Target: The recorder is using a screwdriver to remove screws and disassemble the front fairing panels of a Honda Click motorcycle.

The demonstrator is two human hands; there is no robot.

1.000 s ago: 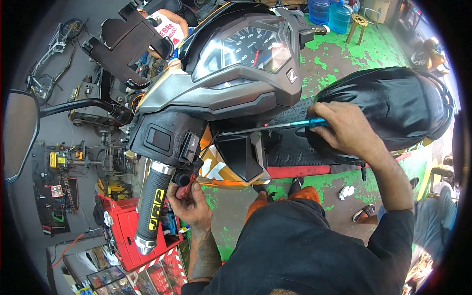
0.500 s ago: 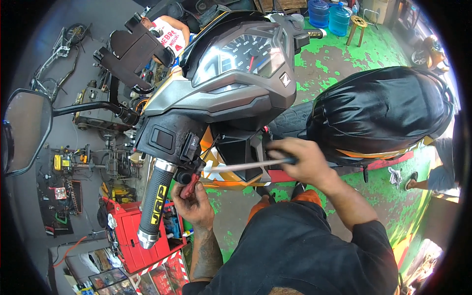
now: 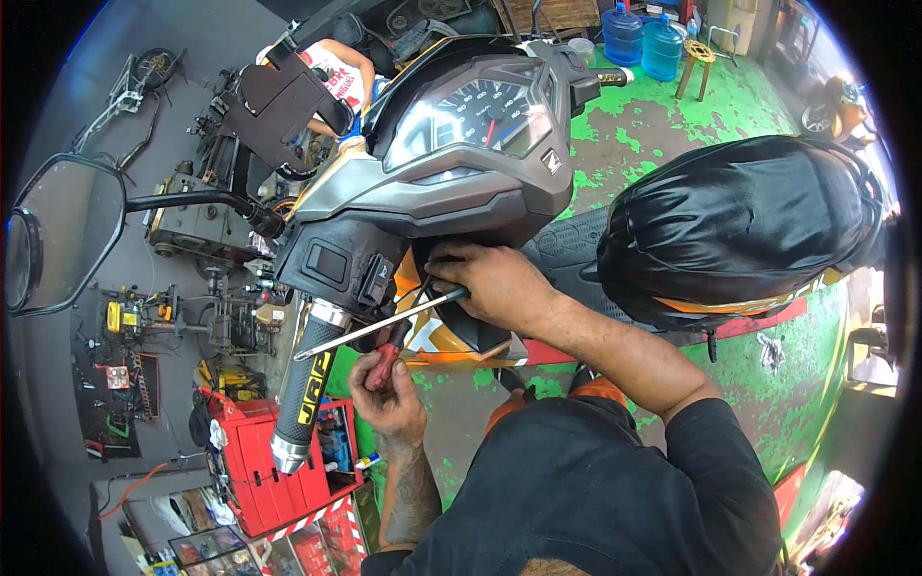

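At frame centre, a long screwdriver (image 3: pixel 384 323) is held by the curled fingers of the right hand (image 3: pixel 497 285); lower left of centre, a red-handled tool (image 3: pixel 382 369) is gripped by the left hand (image 3: pixel 394 408). The handlebar grip (image 3: pixel 311 398) could be scratched if the screwdriver tip, seen across it, is swung.

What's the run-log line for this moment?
left hand: red-handled tool | right hand: long-shafted screwdriver, tip overlapping handlebar grip in view | ahead: gauge cluster | right: black seat
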